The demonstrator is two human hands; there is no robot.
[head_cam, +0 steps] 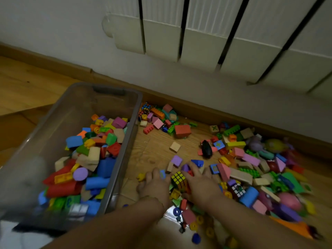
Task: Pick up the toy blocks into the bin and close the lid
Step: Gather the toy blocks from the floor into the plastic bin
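Observation:
A clear plastic bin (124,141) stands on the wooden floor at the left, partly filled with colourful blocks. Many more toy blocks (248,159) lie scattered on the floor to its right. My left hand (154,186) and my right hand (199,182) reach down side by side onto a small heap of blocks, flanking a puzzle cube (178,179) that lies between them. Both hands have fingers spread over the blocks; whether they grip any is unclear because of blur. No lid is in view.
A white radiator (215,42) hangs on the wall above a wooden skirting board (197,106). A black toy (206,150) lies among the blocks. A second small puzzle cube (145,108) sits near the bin's far corner. Bare floor shows between bin and pile.

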